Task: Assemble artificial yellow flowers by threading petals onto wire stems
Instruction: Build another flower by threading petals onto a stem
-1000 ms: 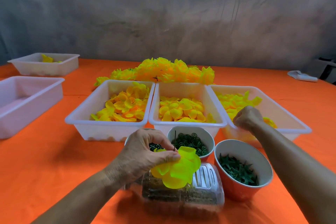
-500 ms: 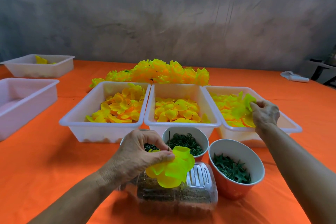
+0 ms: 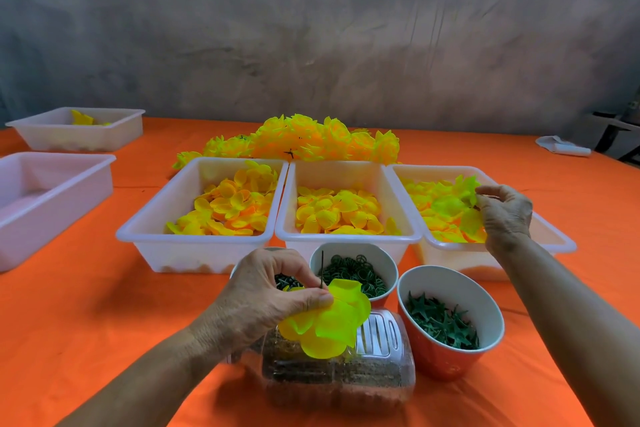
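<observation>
A: What is the left hand [image 3: 266, 295] doing?

B: Thumb and fingers pinch a half-built flower [image 3: 329, 319], thin glossy yellow-green petals cupped like shallow bowls, with a thin dark wire stem [image 3: 322, 269] poking straight up out of it. It is held above a clear ribbed plastic box [image 3: 374, 357] at the near edge of the table [image 3: 86, 315], which is covered in smooth orange cloth.

A: And the right hand [image 3: 504, 215]?

B: Over the right-hand white tray [image 3: 554, 243], fingertips pinched on a soft yellow petal piece [image 3: 465, 199] lifted from the loose heap there.

A: The other petals?

B: Two more white plastic trays beside it: the middle tray [image 3: 346, 239] holds rounded yellow-orange petals, the left tray [image 3: 152, 236] smaller cupped ones. Behind them, at the far side, lies a ruffled pile of finished flowers [image 3: 304, 142].

A: Nearer in?

B: A round cup of small green rings [image 3: 353, 274], a red cup with a white lining full of spiky green star-shaped calyxes [image 3: 443, 326], and a third cup mostly hidden behind the left hand. At the far left stand two more translucent tubs [image 3: 52, 198], the farther one holding a few yellow pieces.
</observation>
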A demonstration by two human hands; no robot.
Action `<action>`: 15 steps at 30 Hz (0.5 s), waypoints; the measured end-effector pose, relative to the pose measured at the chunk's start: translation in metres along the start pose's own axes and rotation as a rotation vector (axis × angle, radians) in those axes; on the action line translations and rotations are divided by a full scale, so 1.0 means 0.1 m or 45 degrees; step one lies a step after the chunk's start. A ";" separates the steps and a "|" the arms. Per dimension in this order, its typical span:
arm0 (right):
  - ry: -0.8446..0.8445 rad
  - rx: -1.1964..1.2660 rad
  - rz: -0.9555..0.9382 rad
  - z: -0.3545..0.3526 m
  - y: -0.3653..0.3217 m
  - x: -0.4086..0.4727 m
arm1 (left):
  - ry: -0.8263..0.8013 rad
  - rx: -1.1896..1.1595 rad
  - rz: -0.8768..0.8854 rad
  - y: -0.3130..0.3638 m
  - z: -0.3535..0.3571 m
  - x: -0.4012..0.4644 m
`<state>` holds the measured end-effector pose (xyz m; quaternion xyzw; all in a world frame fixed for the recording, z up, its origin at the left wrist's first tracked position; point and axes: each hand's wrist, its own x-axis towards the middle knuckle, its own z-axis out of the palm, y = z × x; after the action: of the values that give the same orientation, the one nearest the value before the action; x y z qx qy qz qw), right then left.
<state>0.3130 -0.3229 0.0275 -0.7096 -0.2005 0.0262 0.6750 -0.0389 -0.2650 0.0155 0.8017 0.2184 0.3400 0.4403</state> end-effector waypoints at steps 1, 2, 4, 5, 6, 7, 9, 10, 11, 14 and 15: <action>0.000 0.045 0.046 0.01 -0.02 -0.01 | 0.000 0.003 0.002 0.00 -0.01 0.00; 0.003 0.118 0.092 0.01 -0.04 -0.03 | -0.003 0.007 0.002 0.00 -0.01 0.00; -0.007 0.320 0.178 0.02 -0.07 -0.05 | -0.008 0.016 0.008 0.00 -0.01 -0.01; -0.019 0.403 0.200 0.01 -0.09 -0.08 | -0.007 0.018 0.010 -0.01 -0.01 -0.01; -0.038 0.462 0.213 0.00 -0.11 -0.11 | -0.004 0.020 0.006 -0.01 -0.01 -0.01; -0.059 0.500 0.226 -0.01 -0.12 -0.13 | -0.004 0.021 0.002 -0.01 -0.01 -0.01; -0.081 0.525 0.242 -0.02 -0.16 -0.18 | -0.005 0.021 0.001 0.01 -0.01 0.00; -0.094 0.530 0.229 -0.03 -0.18 -0.21 | -0.002 0.022 0.003 0.01 0.00 -0.01; -0.117 0.537 0.204 -0.03 -0.20 -0.24 | 0.003 0.024 0.003 0.02 0.00 -0.01; -0.211 0.473 0.117 -0.02 -0.22 -0.32 | 0.002 0.011 -0.009 0.04 0.00 -0.01; -0.268 0.457 0.094 -0.01 -0.23 -0.37 | 0.003 0.009 -0.008 0.04 0.00 -0.01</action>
<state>0.2740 -0.3357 0.0418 -0.5782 -0.2360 0.1601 0.7644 -0.0399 -0.2678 0.0185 0.8022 0.2228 0.3389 0.4382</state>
